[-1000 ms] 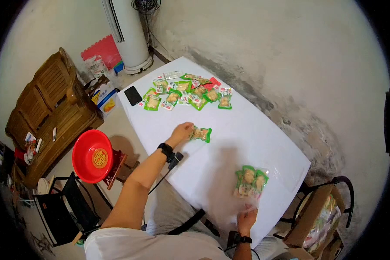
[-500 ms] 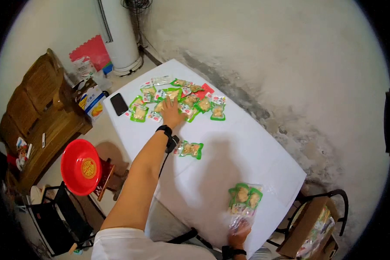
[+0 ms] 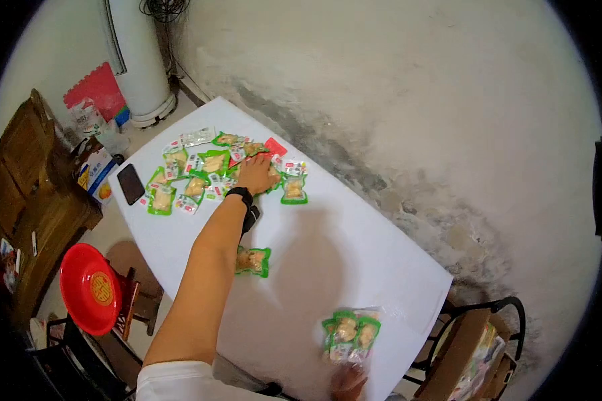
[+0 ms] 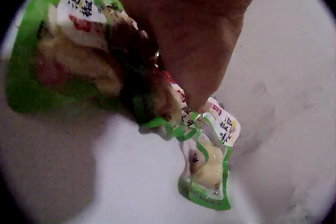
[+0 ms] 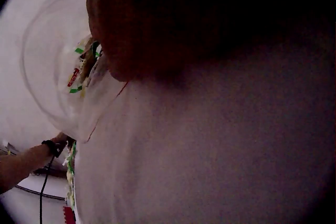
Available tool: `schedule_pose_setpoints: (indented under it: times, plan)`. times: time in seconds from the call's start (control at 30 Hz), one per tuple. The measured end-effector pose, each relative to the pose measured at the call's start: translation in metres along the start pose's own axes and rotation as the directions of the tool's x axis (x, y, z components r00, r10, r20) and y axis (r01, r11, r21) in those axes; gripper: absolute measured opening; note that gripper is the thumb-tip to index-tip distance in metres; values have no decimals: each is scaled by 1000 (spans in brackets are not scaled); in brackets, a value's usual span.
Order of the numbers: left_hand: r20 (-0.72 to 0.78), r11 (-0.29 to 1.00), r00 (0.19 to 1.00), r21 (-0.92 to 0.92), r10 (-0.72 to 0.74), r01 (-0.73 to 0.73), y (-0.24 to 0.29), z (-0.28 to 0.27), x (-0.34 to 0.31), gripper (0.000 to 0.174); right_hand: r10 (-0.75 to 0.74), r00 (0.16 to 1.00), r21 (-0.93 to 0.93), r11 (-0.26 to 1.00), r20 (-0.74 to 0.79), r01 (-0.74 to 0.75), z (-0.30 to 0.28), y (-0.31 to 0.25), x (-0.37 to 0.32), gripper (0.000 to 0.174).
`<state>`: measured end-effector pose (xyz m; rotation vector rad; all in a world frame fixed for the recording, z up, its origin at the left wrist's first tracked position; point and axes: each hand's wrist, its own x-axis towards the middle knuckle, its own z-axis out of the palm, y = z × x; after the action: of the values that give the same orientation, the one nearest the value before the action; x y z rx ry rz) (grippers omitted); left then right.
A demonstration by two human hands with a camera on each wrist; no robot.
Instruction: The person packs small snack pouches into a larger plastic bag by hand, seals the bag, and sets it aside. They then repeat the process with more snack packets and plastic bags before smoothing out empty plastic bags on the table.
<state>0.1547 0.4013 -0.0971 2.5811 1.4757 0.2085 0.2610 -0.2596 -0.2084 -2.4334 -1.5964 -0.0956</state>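
My left hand (image 3: pixel 257 175) reaches across the white table and rests on the pile of snack packets (image 3: pixel 215 162), which have green edges and pale food inside. In the left wrist view, the hand (image 4: pixel 191 40) overlaps several packets, its fingertips hidden. Near the front of the table my right hand (image 3: pixel 348 381) grips a clear plastic bag (image 3: pixel 356 366) with several packets (image 3: pixel 346 329) in it. The right wrist view shows the bag's rounded film (image 5: pixel 39 56) beside that hand (image 5: pixel 126 29). One separate packet (image 3: pixel 254 261) lies by the left forearm.
A black phone (image 3: pixel 130 184) lies at the table's left edge. Off to the left are a red basin (image 3: pixel 80 291) on a stand and a wooden bench (image 3: pixel 27 174). A cardboard box (image 3: pixel 471 357) stands at the right, and a stained wall runs behind the table.
My left hand has left the separate packet, reached forward to the pile and then shifted right across it. My right hand stays at the bag of packets. The head view has shifted too.
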Motion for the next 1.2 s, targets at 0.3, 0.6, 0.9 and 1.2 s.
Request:
schedule_pose_setpoints:
  times: [0.3, 0.6, 0.9, 1.2]
  plan:
    - [-71, 993, 995, 91, -73, 79, 16, 5, 6, 70, 152, 961, 385, 893, 229, -233, -75, -42, 31, 35]
    - [-13, 963, 969, 110, 247, -245, 19, -9, -119, 50, 56, 979, 112, 991, 198, -80, -31, -20, 20, 41]
    - [77, 999, 996, 15, 46, -47, 9, -5, -141, 40, 145, 984, 282, 945, 98, -168, -72, -50, 59, 38]
    - [-208, 974, 978, -219, 2, -49, 25, -12, -148, 27, 30, 998, 261, 965, -53, -15, -79, -49, 55, 37]
